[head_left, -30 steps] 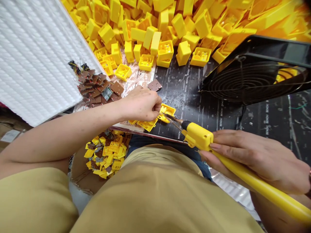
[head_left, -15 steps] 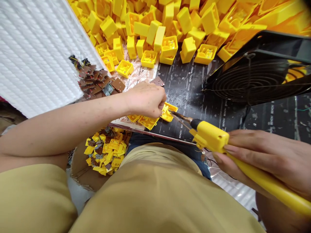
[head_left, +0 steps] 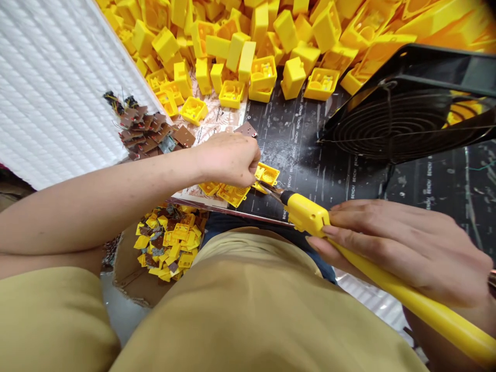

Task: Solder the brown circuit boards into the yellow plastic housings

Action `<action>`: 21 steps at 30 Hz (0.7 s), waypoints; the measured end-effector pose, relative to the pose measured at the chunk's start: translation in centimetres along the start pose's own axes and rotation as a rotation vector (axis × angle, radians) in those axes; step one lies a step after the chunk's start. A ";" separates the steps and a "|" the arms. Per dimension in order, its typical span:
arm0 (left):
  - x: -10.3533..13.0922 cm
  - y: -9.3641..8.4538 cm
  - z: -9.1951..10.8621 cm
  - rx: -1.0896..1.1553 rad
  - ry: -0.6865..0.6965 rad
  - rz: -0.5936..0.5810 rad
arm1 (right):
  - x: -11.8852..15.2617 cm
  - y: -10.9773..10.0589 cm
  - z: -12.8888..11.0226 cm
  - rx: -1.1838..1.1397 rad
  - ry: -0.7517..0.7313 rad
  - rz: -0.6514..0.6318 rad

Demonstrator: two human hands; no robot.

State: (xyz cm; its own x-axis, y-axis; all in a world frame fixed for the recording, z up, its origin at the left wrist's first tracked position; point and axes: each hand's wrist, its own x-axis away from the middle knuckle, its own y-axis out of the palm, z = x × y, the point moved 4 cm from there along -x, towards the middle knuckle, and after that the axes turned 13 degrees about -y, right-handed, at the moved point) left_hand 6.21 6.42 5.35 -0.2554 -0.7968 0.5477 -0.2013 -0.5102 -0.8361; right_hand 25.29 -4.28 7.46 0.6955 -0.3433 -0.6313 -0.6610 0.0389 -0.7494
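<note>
My right hand [head_left: 411, 248] is closed round a yellow soldering tool [head_left: 309, 213], whose metal tip reaches into a small open yellow casing [head_left: 268, 174] at the table's front edge. Over the left side of that casing lies my left hand [head_left: 230, 157], its fingers curled down; what they pinch is hidden. A brown circuit board [head_left: 247, 129] shows just behind the left knuckles. Other yellow casing parts [head_left: 234, 194] lie under and in front of the left wrist.
Yellow casings [head_left: 232, 49] are heaped across the back. A black fan [head_left: 391, 113] stands at the right. Brown boards with wires [head_left: 145, 129] are piled at the left by white foam [head_left: 70, 77]. Below the table, a carton [head_left: 129, 268] holds yellow parts [head_left: 174, 240].
My right hand and the soldering tool have moved left, bringing the tip further over the casing. The view has shifted slightly; my left hand keeps about the same place over the casing.
</note>
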 end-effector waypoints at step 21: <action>-0.2 -0.2 0.0 0.010 0.019 0.016 | 4.3 -0.5 1.7 -0.097 0.251 0.108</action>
State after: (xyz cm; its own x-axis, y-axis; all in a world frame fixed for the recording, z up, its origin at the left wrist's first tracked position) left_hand 6.33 6.61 5.39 -0.2764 -0.7985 0.5348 -0.1878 -0.5008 -0.8449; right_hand 29.11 -4.18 4.81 0.5356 -0.5642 -0.6283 -0.7600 0.0022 -0.6499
